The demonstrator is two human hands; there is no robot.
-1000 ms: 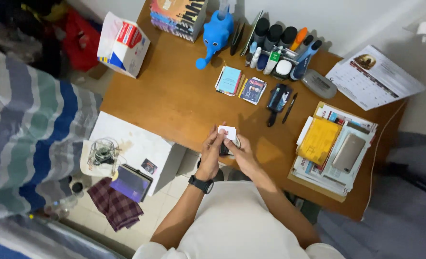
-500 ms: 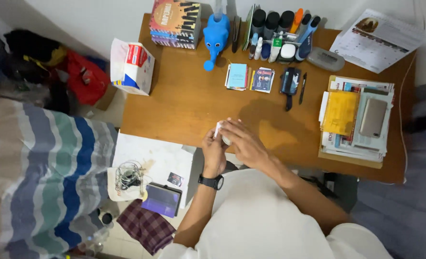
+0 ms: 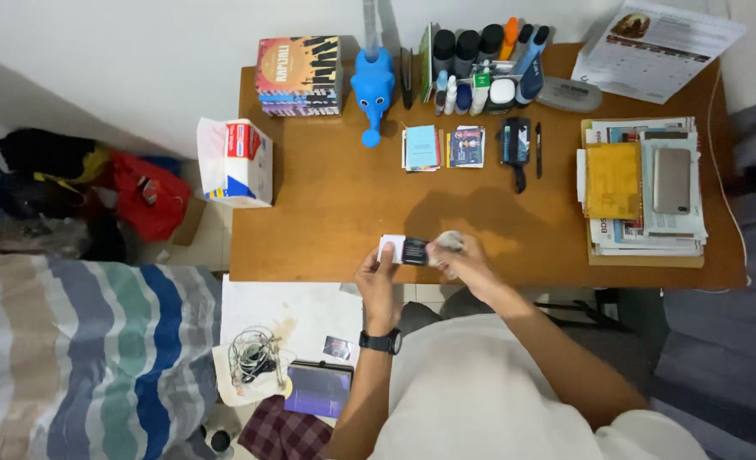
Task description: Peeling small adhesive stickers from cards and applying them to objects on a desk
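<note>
Holding a small stack of white and dark cards (image 3: 403, 250) just above the tabletop's (image 3: 327, 213) near edge, left hand (image 3: 376, 277) fingers pinched on the white end, right hand (image 3: 459, 260) fingers closed on the dark end. Judged barely begun: two other card piles (image 3: 443, 147) lying untouched farther back on that tabletop, beside the blue elephant (image 3: 372, 85).

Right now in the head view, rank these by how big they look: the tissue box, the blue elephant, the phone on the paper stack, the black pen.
1. tissue box
2. blue elephant
3. phone, close to the elephant, so that order is unsure
4. black pen
</note>
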